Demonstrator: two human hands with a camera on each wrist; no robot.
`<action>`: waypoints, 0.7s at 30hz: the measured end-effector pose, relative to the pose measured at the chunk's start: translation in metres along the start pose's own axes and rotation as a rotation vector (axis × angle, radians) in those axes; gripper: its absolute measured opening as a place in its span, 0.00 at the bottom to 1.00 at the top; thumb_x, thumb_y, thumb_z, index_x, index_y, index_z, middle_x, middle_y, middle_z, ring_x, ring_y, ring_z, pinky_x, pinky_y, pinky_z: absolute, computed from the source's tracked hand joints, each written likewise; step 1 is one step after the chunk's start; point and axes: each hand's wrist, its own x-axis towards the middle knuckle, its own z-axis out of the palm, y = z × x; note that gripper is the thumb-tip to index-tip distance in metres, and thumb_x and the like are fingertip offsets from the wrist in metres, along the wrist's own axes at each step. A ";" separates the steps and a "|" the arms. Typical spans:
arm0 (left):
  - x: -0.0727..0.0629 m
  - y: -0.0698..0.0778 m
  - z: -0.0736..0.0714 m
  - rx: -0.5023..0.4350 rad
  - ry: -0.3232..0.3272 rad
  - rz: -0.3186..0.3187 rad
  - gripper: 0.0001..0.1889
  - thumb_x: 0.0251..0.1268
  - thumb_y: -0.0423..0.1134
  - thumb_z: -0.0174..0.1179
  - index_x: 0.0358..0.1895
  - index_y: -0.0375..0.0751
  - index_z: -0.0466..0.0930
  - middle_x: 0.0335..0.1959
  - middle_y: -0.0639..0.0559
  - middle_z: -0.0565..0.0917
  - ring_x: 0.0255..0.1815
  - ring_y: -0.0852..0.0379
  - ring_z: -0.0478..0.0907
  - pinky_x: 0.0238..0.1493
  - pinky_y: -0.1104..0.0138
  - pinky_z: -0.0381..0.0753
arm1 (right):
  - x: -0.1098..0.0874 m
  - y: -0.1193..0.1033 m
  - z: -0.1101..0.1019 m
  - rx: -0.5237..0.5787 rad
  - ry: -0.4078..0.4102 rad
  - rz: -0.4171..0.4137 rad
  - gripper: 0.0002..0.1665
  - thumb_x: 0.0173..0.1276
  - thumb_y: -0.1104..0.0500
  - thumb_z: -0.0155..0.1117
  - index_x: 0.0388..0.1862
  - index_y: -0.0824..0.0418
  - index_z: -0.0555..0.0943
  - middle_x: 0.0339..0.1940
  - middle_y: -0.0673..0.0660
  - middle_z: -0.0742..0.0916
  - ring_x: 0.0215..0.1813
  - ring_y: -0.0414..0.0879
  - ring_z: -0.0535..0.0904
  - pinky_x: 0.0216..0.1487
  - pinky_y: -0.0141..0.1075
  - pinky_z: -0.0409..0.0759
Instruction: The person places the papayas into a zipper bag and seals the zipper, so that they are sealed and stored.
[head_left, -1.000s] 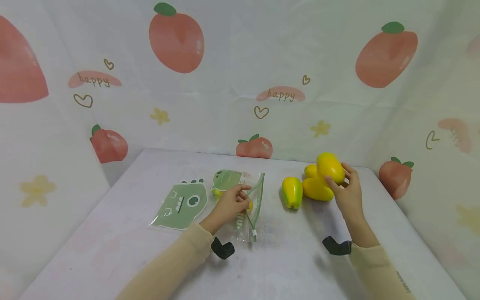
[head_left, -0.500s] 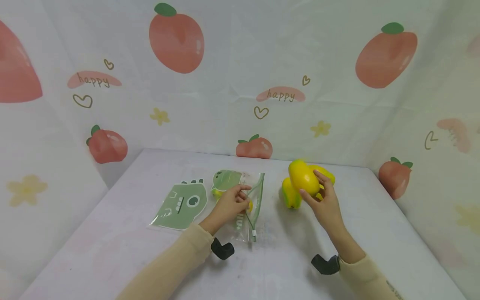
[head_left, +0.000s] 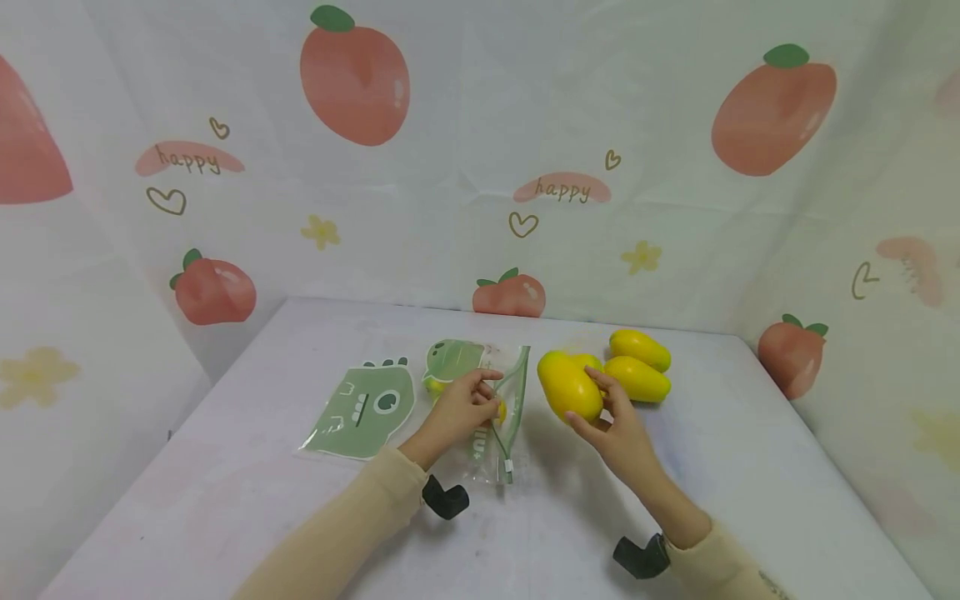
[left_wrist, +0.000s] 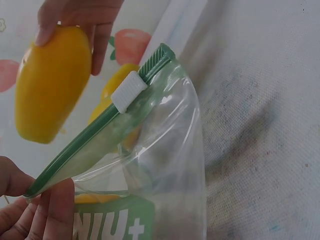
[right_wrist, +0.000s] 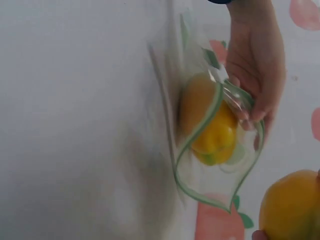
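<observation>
My left hand (head_left: 455,414) pinches the green-edged mouth of a clear slider zip bag (head_left: 487,467) lying on the table. The left wrist view shows thumb and fingers at the zip strip (left_wrist: 82,142), near a white slider (left_wrist: 128,91). In the right wrist view the mouth gapes, with a yellow-green papaya (right_wrist: 216,137) inside. My right hand (head_left: 622,437) grips another yellow papaya (head_left: 566,387) by its right side, raised over the table just right of the bag mouth. Behind it, a further papaya (head_left: 589,361) is mostly hidden.
Two more yellow papayas (head_left: 637,380) lie behind my right hand. Left of the bag, a second flat bag (head_left: 360,412) with a green monster print lies on the white table (head_left: 225,500). A fruit-printed cloth (head_left: 450,208) encloses the back and sides.
My right hand has carried the papaya leftward and down, from above the other papayas to beside the bag mouth. The left hand and bag stay in place.
</observation>
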 end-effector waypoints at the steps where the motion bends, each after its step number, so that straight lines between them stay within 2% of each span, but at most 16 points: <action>1: 0.000 0.000 0.000 0.001 0.001 -0.001 0.21 0.64 0.32 0.60 0.60 0.42 0.74 0.35 0.48 0.78 0.30 0.59 0.77 0.34 0.67 0.84 | 0.000 0.001 0.003 -0.013 -0.005 0.003 0.41 0.64 0.58 0.68 0.72 0.59 0.60 0.72 0.61 0.65 0.59 0.57 0.71 0.53 0.26 0.78; 5: -0.001 0.000 0.000 0.003 -0.001 0.003 0.21 0.64 0.32 0.60 0.61 0.42 0.74 0.35 0.48 0.79 0.30 0.58 0.77 0.35 0.67 0.85 | -0.001 0.006 0.012 -0.080 -0.021 0.005 0.40 0.62 0.58 0.70 0.71 0.59 0.63 0.71 0.62 0.68 0.60 0.59 0.73 0.53 0.38 0.81; 11: -0.001 -0.001 -0.001 -0.005 -0.007 0.040 0.21 0.65 0.31 0.59 0.61 0.40 0.74 0.34 0.47 0.79 0.27 0.59 0.76 0.34 0.67 0.85 | 0.002 0.010 0.023 -0.112 -0.066 0.028 0.39 0.61 0.63 0.69 0.69 0.59 0.65 0.66 0.63 0.73 0.54 0.55 0.75 0.48 0.35 0.82; 14: -0.001 -0.001 -0.001 -0.005 -0.008 0.045 0.21 0.65 0.31 0.59 0.61 0.39 0.74 0.34 0.47 0.79 0.27 0.59 0.76 0.33 0.68 0.85 | 0.005 0.011 0.027 -0.141 -0.092 0.039 0.38 0.62 0.61 0.69 0.70 0.61 0.64 0.65 0.64 0.74 0.53 0.54 0.74 0.49 0.39 0.82; 21: -0.001 -0.002 -0.001 0.009 -0.005 0.046 0.21 0.64 0.31 0.59 0.61 0.39 0.74 0.34 0.47 0.79 0.28 0.59 0.77 0.33 0.68 0.85 | 0.011 0.013 0.036 -0.159 -0.135 0.044 0.39 0.62 0.61 0.69 0.69 0.63 0.64 0.68 0.64 0.73 0.59 0.56 0.74 0.53 0.45 0.80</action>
